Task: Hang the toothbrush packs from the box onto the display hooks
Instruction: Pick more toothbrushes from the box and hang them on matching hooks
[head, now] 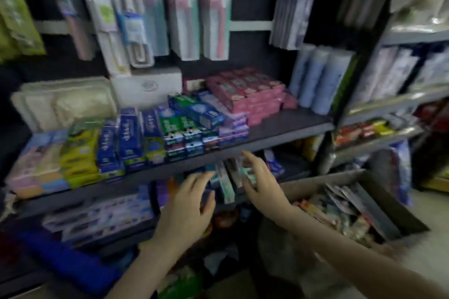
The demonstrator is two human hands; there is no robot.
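The whole view is motion-blurred. Several toothbrush packs [226,185] hang in a row under the front edge of the dark toothpaste shelf [286,132]. My right hand [261,181] reaches in from the right and holds a teal pack [250,175] between thumb and fingers at the right end of that row. From the left, my left hand [192,204] has its fingers stretched out, the tips touching the packs. At lower right an open cardboard box [379,204] holds several more toothbrush packs [340,216] lying jumbled. Long toothbrush packs [184,12] hang on the upper hooks.
Toothpaste cartons [175,126] in blue, green and pink fill the shelf above my hands. A lower shelf carries flat boxed goods [97,216]. A black upright post [349,104] separates a second shelving unit on the right. Bags and clutter lie on the floor below my arms.
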